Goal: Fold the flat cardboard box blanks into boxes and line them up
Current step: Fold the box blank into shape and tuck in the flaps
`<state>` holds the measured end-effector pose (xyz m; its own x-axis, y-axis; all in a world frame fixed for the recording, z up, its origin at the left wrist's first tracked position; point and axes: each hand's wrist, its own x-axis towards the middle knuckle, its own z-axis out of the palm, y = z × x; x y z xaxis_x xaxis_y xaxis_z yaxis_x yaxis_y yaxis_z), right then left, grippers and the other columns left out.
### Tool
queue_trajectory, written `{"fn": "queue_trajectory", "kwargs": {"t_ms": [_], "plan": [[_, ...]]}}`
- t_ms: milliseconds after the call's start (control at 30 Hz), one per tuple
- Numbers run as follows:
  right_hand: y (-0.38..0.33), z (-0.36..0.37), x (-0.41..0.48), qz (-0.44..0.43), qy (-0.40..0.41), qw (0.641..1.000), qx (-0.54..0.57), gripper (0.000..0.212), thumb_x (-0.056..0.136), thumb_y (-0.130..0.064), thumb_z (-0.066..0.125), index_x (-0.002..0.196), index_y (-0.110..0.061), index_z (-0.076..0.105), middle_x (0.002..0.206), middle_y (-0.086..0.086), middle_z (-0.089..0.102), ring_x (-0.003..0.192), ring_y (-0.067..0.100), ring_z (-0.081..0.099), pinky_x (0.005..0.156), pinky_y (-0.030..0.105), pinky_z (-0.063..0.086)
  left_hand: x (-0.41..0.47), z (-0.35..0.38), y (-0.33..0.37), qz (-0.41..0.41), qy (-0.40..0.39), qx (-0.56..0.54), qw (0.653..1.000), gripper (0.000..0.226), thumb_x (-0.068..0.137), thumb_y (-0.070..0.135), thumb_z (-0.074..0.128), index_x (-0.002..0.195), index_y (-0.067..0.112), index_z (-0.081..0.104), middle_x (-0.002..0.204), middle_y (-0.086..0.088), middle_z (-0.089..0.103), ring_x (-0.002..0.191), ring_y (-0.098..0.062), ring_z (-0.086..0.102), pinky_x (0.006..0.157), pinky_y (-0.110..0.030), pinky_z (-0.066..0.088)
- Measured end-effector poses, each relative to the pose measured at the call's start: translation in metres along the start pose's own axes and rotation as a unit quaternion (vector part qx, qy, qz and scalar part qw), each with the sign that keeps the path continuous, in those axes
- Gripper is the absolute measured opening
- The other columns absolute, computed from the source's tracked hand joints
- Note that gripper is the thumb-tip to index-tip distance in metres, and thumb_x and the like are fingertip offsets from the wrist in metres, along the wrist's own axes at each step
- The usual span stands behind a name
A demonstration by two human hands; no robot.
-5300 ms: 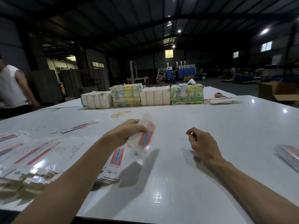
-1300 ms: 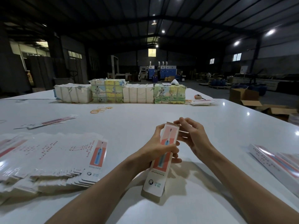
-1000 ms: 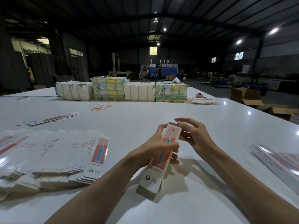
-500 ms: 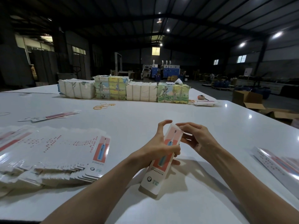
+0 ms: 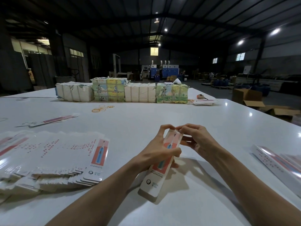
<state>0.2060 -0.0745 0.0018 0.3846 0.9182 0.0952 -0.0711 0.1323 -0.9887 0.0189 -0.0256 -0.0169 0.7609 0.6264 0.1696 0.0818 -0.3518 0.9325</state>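
A long narrow box [image 5: 158, 174] with a red panel and a toothbrush picture slants over the white table [image 5: 162, 118], its near end low. My left hand [image 5: 157, 152] grips its middle, thumb across the front. My right hand [image 5: 195, 141] holds the far end, fingertips curled over the top flap, touching my left forefinger. A fanned stack of flat blanks [image 5: 53, 157] lies at the left. Folded boxes [image 5: 276, 165] lie in a row at the right edge.
Wrapped bundles [image 5: 122, 92] line the table's far side, with rubber bands [image 5: 101, 108] in front of them. A loose blank [image 5: 53, 119] lies at the far left, more blanks [image 5: 205, 102] at the far right. Open brown cartons [image 5: 249, 98] stand on the floor beyond.
My right fingers have closed down over the box's far end and now meet my left forefinger there. The box stays in my left hand at about the same slant.
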Motion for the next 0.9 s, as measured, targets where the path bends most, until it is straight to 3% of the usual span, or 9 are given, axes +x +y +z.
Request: {"fn": "queue_trajectory", "kwargs": {"t_ms": [267, 433, 633, 900], "plan": [[-0.003, -0.002, -0.003, -0.002, -0.022, 1.0, -0.008, 0.018, 0.096, 0.001, 0.061, 0.099, 0.003, 0.079, 0.102, 0.017, 0.078, 0.095, 0.031, 0.078, 0.071, 0.04, 0.065, 0.002, 0.0, -0.002, -0.008, -0.003, -0.013, 1.0, 0.083, 0.083, 0.024, 0.08, 0.127, 0.069, 0.025, 0.116, -0.017, 0.06, 0.076, -0.034, 0.078, 0.073, -0.045, 0.067], [-0.001, 0.003, -0.003, 0.004, -0.049, 0.999, 0.007, 0.02, 0.098, -0.002, 0.062, 0.103, -0.004, 0.081, 0.107, 0.017, 0.078, 0.102, 0.028, 0.077, 0.077, 0.037, 0.065, 0.006, -0.001, -0.007, -0.03, 0.012, -0.057, 0.998, 0.079, 0.084, 0.021, 0.081, 0.128, 0.061, 0.029, 0.113, -0.019, 0.063, 0.077, -0.031, 0.078, 0.069, -0.039, 0.065], [0.009, 0.011, -0.007, -0.1, -0.063, 0.993, -0.031, 0.027, 0.095, -0.017, 0.074, 0.122, -0.009, 0.073, 0.114, 0.011, 0.078, 0.108, 0.027, 0.075, 0.093, 0.039, 0.062, 0.011, -0.005, -0.008, -0.039, 0.057, -0.14, 0.988, 0.082, 0.083, 0.009, 0.08, 0.128, 0.057, 0.031, 0.114, -0.024, 0.06, 0.075, -0.026, 0.076, 0.071, -0.042, 0.065], [0.013, 0.008, -0.009, -0.134, -0.07, 0.988, -0.015, 0.028, 0.088, -0.016, 0.078, 0.112, -0.002, 0.077, 0.112, 0.016, 0.077, 0.107, 0.034, 0.075, 0.093, 0.041, 0.062, 0.012, -0.003, -0.01, -0.029, 0.057, -0.108, 0.992, 0.085, 0.084, 0.006, 0.079, 0.137, 0.049, 0.028, 0.114, -0.017, 0.06, 0.077, -0.022, 0.078, 0.066, -0.035, 0.064]]}}
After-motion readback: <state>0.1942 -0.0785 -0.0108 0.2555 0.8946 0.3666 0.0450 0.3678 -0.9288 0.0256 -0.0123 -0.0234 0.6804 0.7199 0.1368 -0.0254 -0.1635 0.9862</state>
